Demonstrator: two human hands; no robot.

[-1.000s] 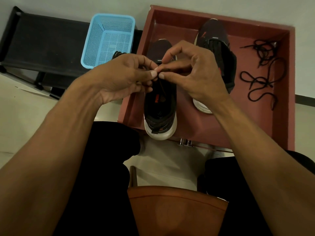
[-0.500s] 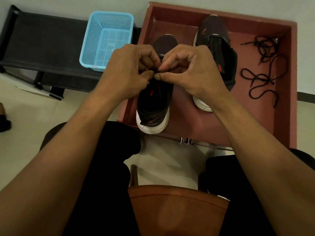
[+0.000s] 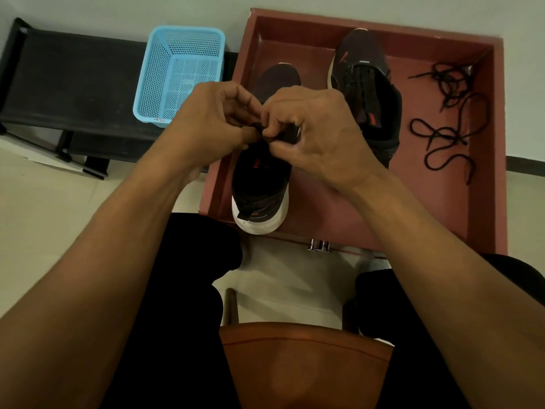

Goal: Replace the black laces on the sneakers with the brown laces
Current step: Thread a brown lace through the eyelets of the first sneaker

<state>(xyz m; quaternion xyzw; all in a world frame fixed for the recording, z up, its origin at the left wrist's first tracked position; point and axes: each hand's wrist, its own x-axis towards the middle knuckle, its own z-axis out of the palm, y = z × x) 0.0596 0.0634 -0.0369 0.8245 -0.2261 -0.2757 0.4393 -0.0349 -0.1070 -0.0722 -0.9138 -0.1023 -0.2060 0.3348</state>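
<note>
Left hand (image 3: pixel 212 125) and right hand (image 3: pixel 318 137) meet knuckle to knuckle above the near sneaker (image 3: pixel 259 184), fingers curled, thumb and forefinger tips of each pinching the same short stretch of dark lace (image 3: pixel 260 127); in this dim light I cannot tell whether that lace is brown or black. How it runs into the shoe is hidden under the fingers. The near sneaker is black with a white sole and a small red mark on the tongue, toe pointing away from the person, and its white heel reaches past the near edge of the red-brown tray (image 3: pixel 483 143). Whether the shoe rests on the tray or is lifted slightly I cannot tell. The far sneaker (image 3: pixel 365 93) lies deeper in the tray, toe also pointing away, its near end covered by the right hand. Loose black laces (image 3: pixel 448 125) lie in a tangle on the tray bottom, between the far sneaker and the tray's right wall, apart from both shoes. To the left of the tray a blue basket (image 3: pixel 180 72) with perforated walls sits on a low black bench (image 3: pixel 73 84). Nearest the camera, the person's legs in black trousers flank an orange-brown chair seat (image 3: pixel 306 364), with pale floor (image 3: pixel 44 202) around them.
</note>
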